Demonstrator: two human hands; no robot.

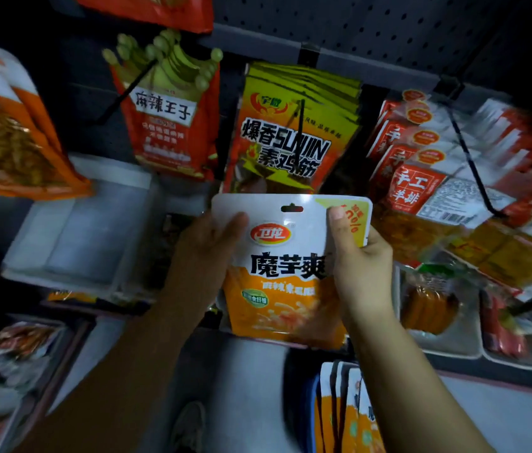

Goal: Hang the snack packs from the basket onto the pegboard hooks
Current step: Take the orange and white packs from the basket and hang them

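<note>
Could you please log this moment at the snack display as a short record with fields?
held item: white-and-orange snack pack, upright, hang hole at top
left hand: left hand grips the pack's left edge
right hand: right hand pinches its upper right, thumb on front
position: just below the yellow-and-red packs hanging on a black hook
hanging status: not yet on any hook
more stock: matching packs standing below, lower right
backing: dark pegboard

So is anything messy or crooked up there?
A bit. On the right hook, the red packs hang tilted, and some face backwards, barcode out. The yellow packs hang straight. Both hands hold the white pack upright.
</note>
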